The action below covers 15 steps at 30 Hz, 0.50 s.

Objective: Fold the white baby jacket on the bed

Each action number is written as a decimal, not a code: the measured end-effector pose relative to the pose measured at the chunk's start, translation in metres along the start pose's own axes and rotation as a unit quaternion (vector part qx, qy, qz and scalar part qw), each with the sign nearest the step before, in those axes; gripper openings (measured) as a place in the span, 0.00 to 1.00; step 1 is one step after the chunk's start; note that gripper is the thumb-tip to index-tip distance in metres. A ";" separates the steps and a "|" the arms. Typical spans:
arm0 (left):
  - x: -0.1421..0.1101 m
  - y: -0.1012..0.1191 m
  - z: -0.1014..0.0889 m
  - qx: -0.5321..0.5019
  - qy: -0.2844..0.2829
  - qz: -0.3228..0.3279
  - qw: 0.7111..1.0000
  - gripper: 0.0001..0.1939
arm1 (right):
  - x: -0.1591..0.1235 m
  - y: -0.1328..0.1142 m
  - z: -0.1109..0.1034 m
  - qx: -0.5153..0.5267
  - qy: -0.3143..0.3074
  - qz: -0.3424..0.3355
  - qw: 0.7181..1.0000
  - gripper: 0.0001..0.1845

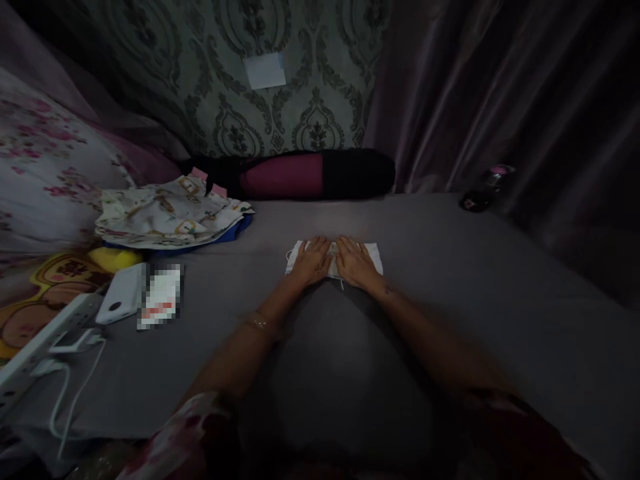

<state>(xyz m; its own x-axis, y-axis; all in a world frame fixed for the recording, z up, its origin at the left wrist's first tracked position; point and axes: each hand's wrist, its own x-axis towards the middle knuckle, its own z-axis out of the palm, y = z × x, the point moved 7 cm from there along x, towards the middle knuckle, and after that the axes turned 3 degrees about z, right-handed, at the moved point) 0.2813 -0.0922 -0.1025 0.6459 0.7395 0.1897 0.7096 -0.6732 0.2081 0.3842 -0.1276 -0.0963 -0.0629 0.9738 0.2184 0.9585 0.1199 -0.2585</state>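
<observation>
A small white piece of cloth lies flat on the grey sheet in front of me, with a thin loop at its left edge and a loose string at its near edge. My left hand rests palm down on its left half, fingers stretched forward. On the right half lies my right hand, also flat. Between the hands a narrow greyish-beige strip shows in the middle of the cloth. Much of the cloth is hidden beneath my hands, so I cannot tell exactly what kind of item it is.
Folded printed fabric is piled at the left. Nearer are a white power bank, a blurred-out packet and a power strip with cables. A black and magenta roll lies along the wall; a dark bottle stands right.
</observation>
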 end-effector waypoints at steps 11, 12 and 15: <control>-0.002 -0.001 0.026 -0.012 -0.042 -0.032 0.999 0.28 | -0.001 0.003 0.029 -0.021 -0.023 0.010 0.999 0.31; -0.002 -0.001 0.026 -0.012 -0.040 -0.032 0.999 0.28 | -0.001 0.003 0.029 -0.021 -0.024 0.011 0.999 0.31; -0.001 -0.002 0.027 -0.015 -0.039 -0.031 0.999 0.28 | 0.000 0.003 0.029 -0.018 -0.029 0.016 0.999 0.31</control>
<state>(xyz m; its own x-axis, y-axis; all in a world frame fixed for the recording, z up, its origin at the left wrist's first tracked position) 0.2869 -0.0914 -0.1293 0.6227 0.7760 0.0998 0.7405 -0.6257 0.2453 0.3787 -0.1220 -0.1242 -0.0465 0.9869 0.1546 0.9696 0.0818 -0.2306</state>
